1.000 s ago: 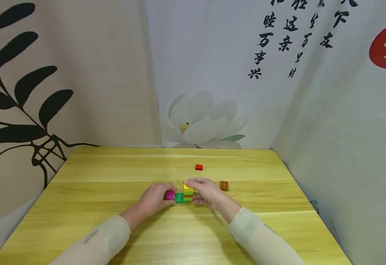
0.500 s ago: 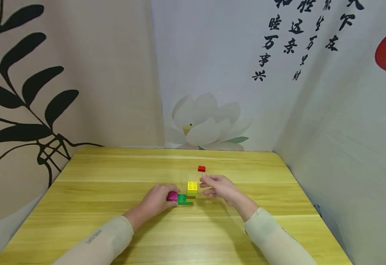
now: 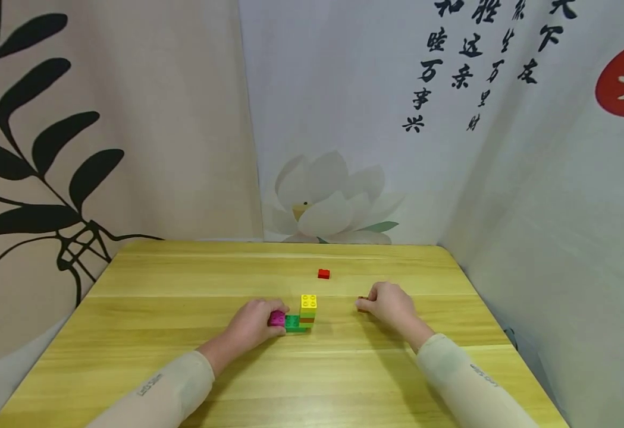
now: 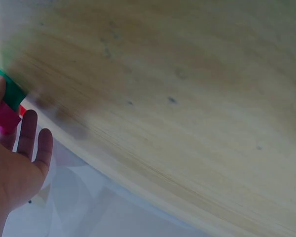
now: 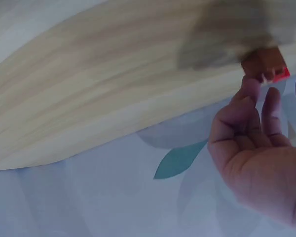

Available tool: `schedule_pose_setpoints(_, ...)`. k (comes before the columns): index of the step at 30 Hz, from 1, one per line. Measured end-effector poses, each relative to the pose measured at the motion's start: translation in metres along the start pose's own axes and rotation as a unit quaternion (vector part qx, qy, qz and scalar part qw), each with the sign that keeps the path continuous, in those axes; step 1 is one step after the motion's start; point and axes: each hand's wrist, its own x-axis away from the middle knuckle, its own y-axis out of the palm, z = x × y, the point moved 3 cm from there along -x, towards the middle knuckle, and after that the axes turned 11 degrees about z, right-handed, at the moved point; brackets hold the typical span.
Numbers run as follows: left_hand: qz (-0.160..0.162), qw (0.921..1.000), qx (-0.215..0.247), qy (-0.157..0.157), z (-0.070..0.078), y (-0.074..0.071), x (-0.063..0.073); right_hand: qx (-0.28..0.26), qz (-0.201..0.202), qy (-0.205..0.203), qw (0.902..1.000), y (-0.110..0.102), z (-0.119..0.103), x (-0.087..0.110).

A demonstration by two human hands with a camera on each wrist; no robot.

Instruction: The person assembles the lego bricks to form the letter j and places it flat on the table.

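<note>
Head view. The right hand [image 3: 389, 304] lies on the bench [image 3: 183, 368] at about 3 o'clock from the brick stack [image 3: 306, 310], its fingers [image 5: 250, 94] curled round the brown brick [image 3: 361, 303], which rests on the bench just beside the knuckles and is largely hidden; the right wrist view shows a brown-and-red block [image 5: 266, 64] at the fingertips. The left hand [image 3: 253, 324] sits at 9 o'clock from the stack, fingers curled against the magenta brick [image 3: 276, 318], which adjoins the green base brick [image 3: 294, 323]. A loose red brick [image 3: 323, 273] lies at 12 o'clock from the stack, well apart.

Handling, as a judgement: the brown brick appears a small, rigid, light moulded-plastic piece with smooth, somewhat slippery sides and a studded top. It should tolerate firm pressure without damage. The best hold is a pinch across two opposite flat side walls, thumb against forefinger, leaving studs and underside free.
</note>
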Motion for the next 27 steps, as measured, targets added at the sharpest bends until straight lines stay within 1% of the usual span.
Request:
schedule_pose_setpoints(5,0.003,1.0,0.0,0.008,-0.001,0.001,0.0,0.056,0.013,-0.014,0.9982,0.011,-0.011,0.0)
schedule_pose_setpoints(7,0.002,0.9999,0.001,0.01,-0.002,0.001,0.0,0.068,0.018,-0.026,0.9972,0.014,-0.018,0.001)
schedule_pose_setpoints(9,0.004,0.9999,0.002,0.013,-0.002,0.001,0.0,0.047,0.016,-0.047,0.9977,0.015,-0.028,0.001)
schedule_pose_setpoints(11,0.005,0.9999,0.002,0.015,-0.003,0.001,0.001,-0.014,0.007,-0.068,0.9976,0.011,-0.041,0.003)
schedule_pose_setpoints(12,0.006,0.9998,0.003,0.016,-0.003,0.001,0.002,-0.05,0.001,-0.08,0.9956,0.008,-0.048,0.003)
schedule_pose_setpoints(13,0.007,0.9998,0.002,0.018,-0.003,0.002,0.002,-0.086,-0.007,-0.094,0.9918,0.003,-0.056,0.004)
schedule_pose_setpoints(15,0.008,0.9997,0.0,0.022,-0.003,0.002,0.002,-0.156,-0.022,-0.12,0.9801,-0.007,-0.072,0.007)
schedule_pose_setpoints(16,0.009,0.9997,0.0,0.023,-0.003,0.002,0.002,-0.18,-0.03,-0.138,0.9735,-0.012,-0.08,0.009)
schedule_pose_setpoints(17,0.009,0.9997,-0.001,0.024,-0.003,0.002,0.002,-0.192,-0.034,-0.16,0.9677,-0.017,-0.088,0.011)
schedule_pose_setpoints(20,0.01,0.9996,0.0,0.027,-0.003,0.002,0.001,-0.19,-0.049,-0.231,0.9529,-0.027,-0.107,0.016)
schedule_pose_setpoints(22,0.009,0.9996,0.0,0.028,-0.003,0.001,0.001,-0.166,-0.054,-0.271,0.9466,-0.029,-0.115,0.019)
schedule_pose_setpoints(23,0.008,0.9996,0.0,0.029,-0.003,0.001,0.0,-0.154,-0.056,-0.284,0.9446,-0.029,-0.117,0.02)
schedule_pose_setpoints(25,0.008,0.9995,-0.001,0.031,-0.004,0.001,0.001,-0.144,-0.059,-0.295,0.9429,-0.027,-0.118,0.022)
schedule_pose_setpoints(27,0.008,0.9994,-0.003,0.034,-0.004,0.001,0.001,-0.152,-0.066,-0.287,0.9436,-0.025,-0.117,0.023)
